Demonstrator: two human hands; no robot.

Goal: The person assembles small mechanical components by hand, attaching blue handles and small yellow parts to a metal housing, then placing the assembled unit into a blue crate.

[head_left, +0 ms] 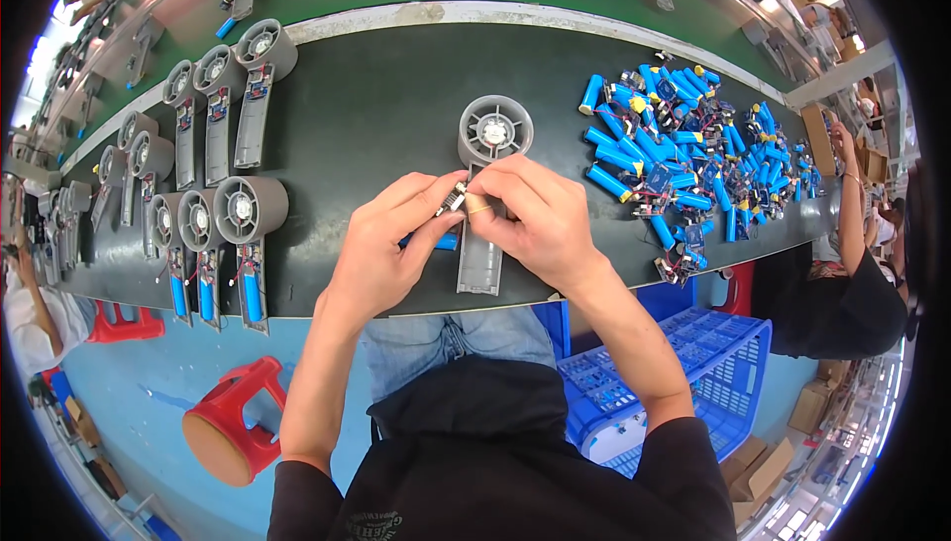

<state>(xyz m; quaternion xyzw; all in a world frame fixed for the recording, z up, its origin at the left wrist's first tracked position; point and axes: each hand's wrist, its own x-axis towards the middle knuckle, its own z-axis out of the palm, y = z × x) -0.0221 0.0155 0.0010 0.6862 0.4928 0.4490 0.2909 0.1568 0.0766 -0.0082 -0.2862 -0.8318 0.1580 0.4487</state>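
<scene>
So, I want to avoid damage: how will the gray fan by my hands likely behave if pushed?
The fan looks like hard plastic, so it is probably stiff. Its open ring and shallow handle suggest low weight for its size. With the bulky ring at one end, it may swivel rather than slide straight.

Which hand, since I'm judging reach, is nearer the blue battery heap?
Right: the right hand is left of the blue battery heap, apart from it; the left hand is farther left.
</scene>
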